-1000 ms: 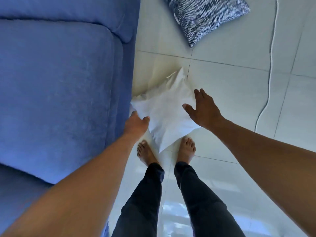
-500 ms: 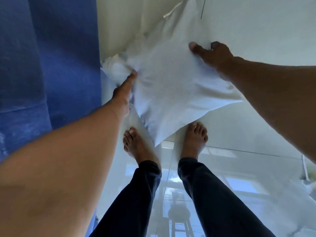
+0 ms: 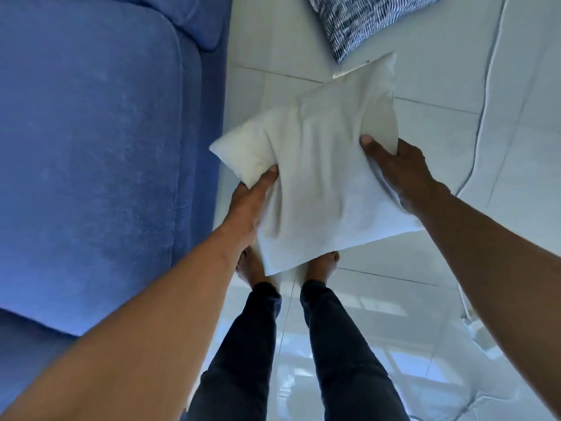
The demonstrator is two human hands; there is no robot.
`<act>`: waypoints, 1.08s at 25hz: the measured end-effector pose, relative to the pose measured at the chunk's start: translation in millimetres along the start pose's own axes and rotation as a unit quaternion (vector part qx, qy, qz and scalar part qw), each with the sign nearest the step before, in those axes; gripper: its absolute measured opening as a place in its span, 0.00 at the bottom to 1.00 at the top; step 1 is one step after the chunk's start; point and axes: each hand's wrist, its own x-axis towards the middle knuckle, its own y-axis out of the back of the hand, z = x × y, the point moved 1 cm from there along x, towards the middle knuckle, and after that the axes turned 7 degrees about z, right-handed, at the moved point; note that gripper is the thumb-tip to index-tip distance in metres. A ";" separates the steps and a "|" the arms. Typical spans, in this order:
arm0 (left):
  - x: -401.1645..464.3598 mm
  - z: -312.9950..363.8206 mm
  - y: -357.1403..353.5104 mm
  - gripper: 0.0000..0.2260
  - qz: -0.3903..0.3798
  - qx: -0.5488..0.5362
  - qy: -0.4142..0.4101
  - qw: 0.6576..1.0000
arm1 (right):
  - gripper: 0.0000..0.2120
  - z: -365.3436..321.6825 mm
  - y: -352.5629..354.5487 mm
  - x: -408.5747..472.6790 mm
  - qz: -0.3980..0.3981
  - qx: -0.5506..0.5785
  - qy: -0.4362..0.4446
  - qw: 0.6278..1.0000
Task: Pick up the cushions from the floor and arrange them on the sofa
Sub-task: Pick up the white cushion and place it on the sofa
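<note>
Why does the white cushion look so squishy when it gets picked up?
The white cushion dents and wrinkles where the left hand and right hand pinch it, so it's probably soft. It likely weighs little, since edge grips hold it. Its lower corner droops, suggesting floppiness.

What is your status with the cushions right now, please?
Left hand and right hand shut on white cushion, lifted. Patterned cushion on floor. Sofa alongside, path clear.

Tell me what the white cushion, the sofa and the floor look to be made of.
White cushion: plain matte woven fabric over soft filling; it dents and creases under the left hand and right hand. Sofa: blue plush, velvet-like upholstery with brushed shading. Floor: glossy pale tiles, likely ceramic, with grout lines and window reflections.
</note>
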 end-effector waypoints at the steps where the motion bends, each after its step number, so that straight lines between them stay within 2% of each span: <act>1: -30.2 14.7 3.2 0.31 -0.009 -0.003 -0.023 1.000 | 0.27 -23.2 15.3 -18.7 0.004 0.014 0.008 1.000; 6: -166.7 92.0 42.2 0.34 -0.028 -0.040 -0.118 0.992 | 0.15 -136.8 69.3 -107.1 0.010 0.072 0.052 0.996; 11: -268.3 157.9 117.8 0.25 0.014 -0.092 -0.215 0.972 | 0.10 -241.2 68.3 -182.1 -0.047 0.090 0.131 0.986; 14: -300.5 178.9 171.5 0.24 0.063 -0.131 -0.253 0.957 | 0.14 -294.1 42.3 -214.6 -0.099 0.079 0.173 0.977; 18: -319.4 184.7 242.1 0.22 0.107 -0.206 -0.263 0.937 | 0.35 -351.9 -11.3 -248.5 -0.161 0.052 0.206 0.964; 19: -321.2 184.7 259.8 0.21 0.117 -0.226 -0.260 0.931 | 0.35 -365.7 -27.0 -257.0 -0.176 0.047 0.209 0.961; 22: -317.9 186.5 308.3 0.19 0.130 -0.273 -0.258 0.918 | 0.22 -400.1 -74.2 -278.0 -0.202 0.015 0.226 0.953; 24: -311.6 186.5 341.0 0.19 0.146 -0.299 -0.254 0.908 | 0.23 -418.0 -112.0 -289.0 -0.224 0.004 0.226 0.948; 27: -305.4 188.4 384.7 0.22 0.159 -0.334 -0.235 0.899 | 0.32 -439.6 -166.5 -305.0 -0.246 -0.024 0.207 0.946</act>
